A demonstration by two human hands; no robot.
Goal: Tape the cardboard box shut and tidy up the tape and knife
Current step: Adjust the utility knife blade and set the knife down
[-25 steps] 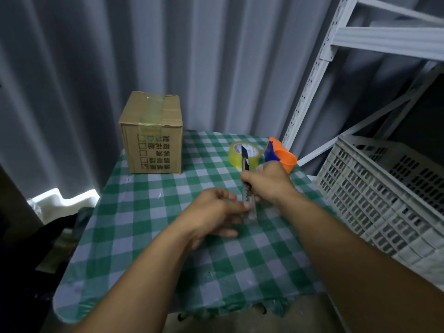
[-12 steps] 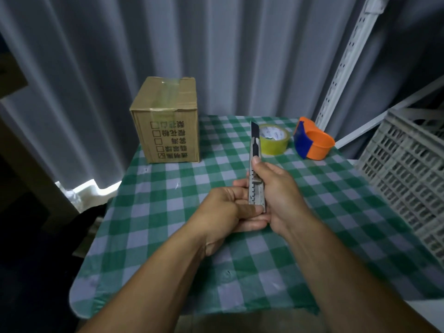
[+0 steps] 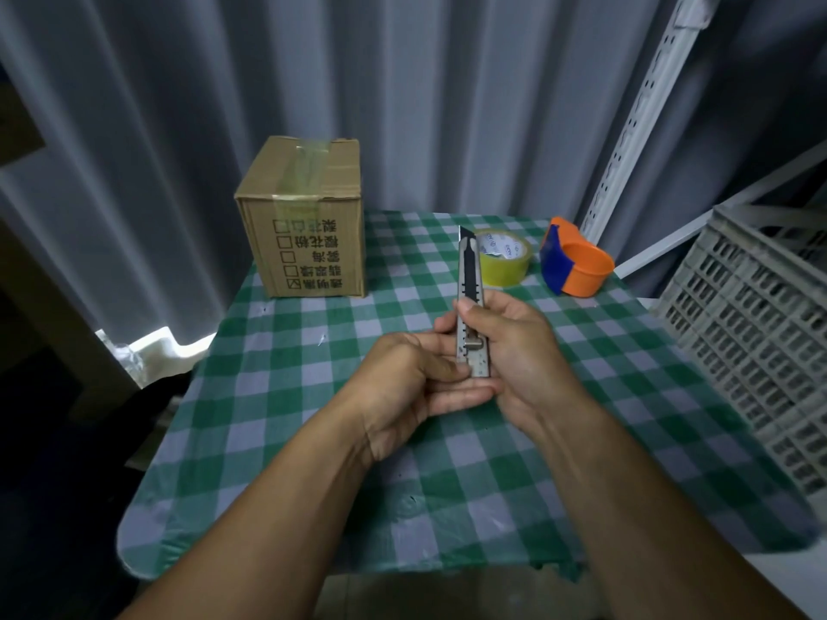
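A metal utility knife (image 3: 470,279) stands upright over the middle of the table, its tip pointing away from me. My right hand (image 3: 514,351) wraps around its handle, thumb near the slider. My left hand (image 3: 416,382) cups the knife's lower end, with the thumb pressed on its base. A closed cardboard box (image 3: 309,217) with clear tape along its top seam sits at the table's far left. A yellowish tape roll (image 3: 505,261) lies flat at the far side, behind the knife.
An orange and blue plastic cup (image 3: 575,264) stands right of the tape roll. The table carries a green checked cloth (image 3: 277,396). A grey plastic crate (image 3: 760,342) stands at the right, a white metal rack post (image 3: 635,109) behind it. Grey curtains hang behind.
The knife has gone from tilted to upright, and my left hand has closed under its base. My view has shifted down and to the left.
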